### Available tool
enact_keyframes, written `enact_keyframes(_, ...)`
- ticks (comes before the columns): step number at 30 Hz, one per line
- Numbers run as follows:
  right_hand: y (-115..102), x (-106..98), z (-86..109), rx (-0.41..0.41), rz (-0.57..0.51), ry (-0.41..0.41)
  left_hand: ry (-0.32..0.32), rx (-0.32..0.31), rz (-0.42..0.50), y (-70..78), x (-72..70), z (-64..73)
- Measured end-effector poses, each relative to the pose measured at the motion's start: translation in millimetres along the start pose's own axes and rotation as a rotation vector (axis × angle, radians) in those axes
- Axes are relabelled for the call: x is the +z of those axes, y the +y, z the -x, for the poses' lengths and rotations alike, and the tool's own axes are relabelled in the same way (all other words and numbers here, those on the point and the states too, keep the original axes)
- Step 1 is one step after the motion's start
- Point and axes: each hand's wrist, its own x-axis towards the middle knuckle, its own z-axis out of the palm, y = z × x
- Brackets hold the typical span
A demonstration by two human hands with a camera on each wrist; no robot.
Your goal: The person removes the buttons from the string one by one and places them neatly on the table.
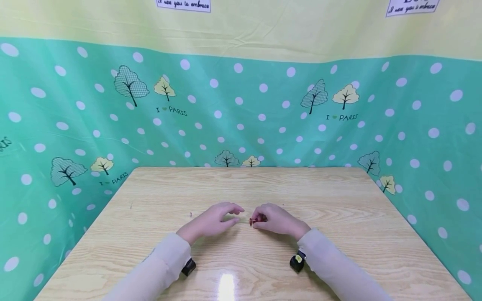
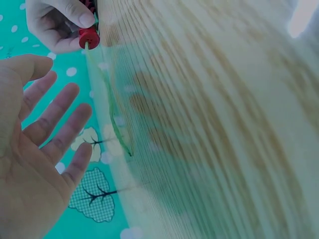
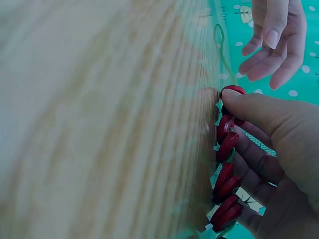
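My right hand (image 1: pixel 278 219) pinches the end of a row of red buttons (image 3: pixel 228 147) threaded on a green string, just above the table. In the right wrist view several buttons hang below the thumb, under the curled fingers. The end button (image 2: pixel 89 38) shows its round face and small holes in the left wrist view. From it a loose length of green string (image 2: pixel 111 109) runs out and ends in a dark tip near the tabletop. My left hand (image 1: pixel 214 220) is held apart from the buttons and string, fingers spread and loosely bent, with nothing in it.
Both hands are over the middle of a light wooden table (image 1: pixel 241 184). Behind it and at its sides hangs a green and yellow curtain (image 1: pixel 241 104) with dots and trees. A black wrist camera (image 1: pixel 297 262) sits under the right sleeve, another (image 1: pixel 189 266) under the left.
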Motion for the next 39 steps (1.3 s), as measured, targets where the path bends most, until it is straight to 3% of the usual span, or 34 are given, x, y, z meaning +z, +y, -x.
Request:
enact_keyframes(9,2,0,-0.2,-0.018,-0.083,-0.001,-0.007,0.010,0.003,-1.1,0.2,0.6)
enact_keyframes(18,2,-5,2.9,0.032,-0.159,-0.006,0.014,0.031,-0.021,1.6,3.8,-3.3)
enact_keyframes(28,4,-7,5.2,0.032,-0.249,0.007,0.012,-0.001,-0.015,3.2,9.5,-6.4)
enact_keyframes(39,6,-9,7.8,0.044,-0.307,0.029,0.009,0.006,-0.009,3.3,12.2,-8.1)
